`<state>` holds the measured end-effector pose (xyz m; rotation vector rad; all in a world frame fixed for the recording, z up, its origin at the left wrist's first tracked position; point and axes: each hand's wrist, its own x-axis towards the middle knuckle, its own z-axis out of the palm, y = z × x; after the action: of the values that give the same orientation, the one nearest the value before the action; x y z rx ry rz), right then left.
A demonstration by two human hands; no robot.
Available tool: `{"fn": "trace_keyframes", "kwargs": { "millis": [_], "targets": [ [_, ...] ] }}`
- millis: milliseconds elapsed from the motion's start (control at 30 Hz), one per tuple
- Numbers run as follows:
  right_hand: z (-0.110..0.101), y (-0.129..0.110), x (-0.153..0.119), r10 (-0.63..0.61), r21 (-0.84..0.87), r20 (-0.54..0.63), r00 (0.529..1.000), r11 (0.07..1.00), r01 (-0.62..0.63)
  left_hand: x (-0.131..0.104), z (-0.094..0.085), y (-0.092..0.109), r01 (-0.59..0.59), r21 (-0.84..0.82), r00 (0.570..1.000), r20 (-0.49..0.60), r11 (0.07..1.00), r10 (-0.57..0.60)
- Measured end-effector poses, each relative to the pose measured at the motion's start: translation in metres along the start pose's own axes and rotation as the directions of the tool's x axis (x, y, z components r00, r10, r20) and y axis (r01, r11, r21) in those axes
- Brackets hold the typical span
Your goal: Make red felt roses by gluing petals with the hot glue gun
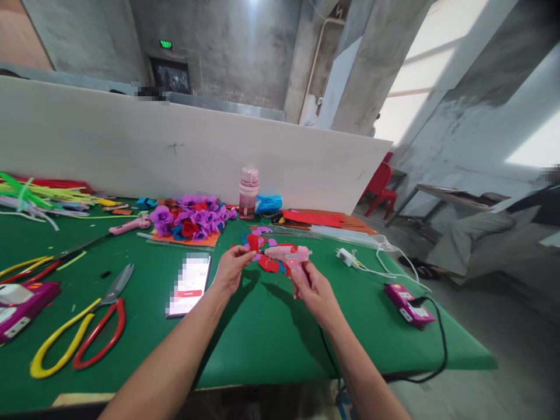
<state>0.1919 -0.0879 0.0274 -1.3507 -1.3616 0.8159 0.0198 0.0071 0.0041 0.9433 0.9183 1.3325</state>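
Near the middle of the table, my left hand (234,265) pinches a small red petal (253,242) between thumb and fingertips. Wrapped round the handle of a pink hot glue gun (289,254) is my right hand (312,286). The gun's nozzle points left and sits close to the petal; whether they touch I cannot tell. Under and behind both hands lie loose petals (269,264) in red, purple and blue. Left of them, a pile of purple, red and blue flowers (199,219) rests on an orange sheet (212,240).
A phone (189,284) lies left of my left forearm. Scissors with yellow and red handles (98,326) are further left. At the back stand a pink bottle (248,195) and a white partition (196,151). On the right are a charger (346,257) and a purple power strip (409,306) with cables.
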Motion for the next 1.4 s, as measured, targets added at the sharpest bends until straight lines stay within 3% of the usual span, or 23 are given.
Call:
{"fn": "trace_keyframes", "kwargs": {
  "millis": [533,1400],
  "targets": [
    [0.001,0.002,0.003,-0.108,-0.251,-0.04,0.993,0.963,0.095,-0.001,0.002,0.0,0.009,-0.074,0.999,0.053,0.997,-0.005],
    [0.004,-0.01,0.001,-0.327,-0.428,-0.009,0.945,0.855,0.292,0.0,0.003,-0.001,0.028,-0.124,0.995,0.098,0.992,-0.016]
  ]
}}
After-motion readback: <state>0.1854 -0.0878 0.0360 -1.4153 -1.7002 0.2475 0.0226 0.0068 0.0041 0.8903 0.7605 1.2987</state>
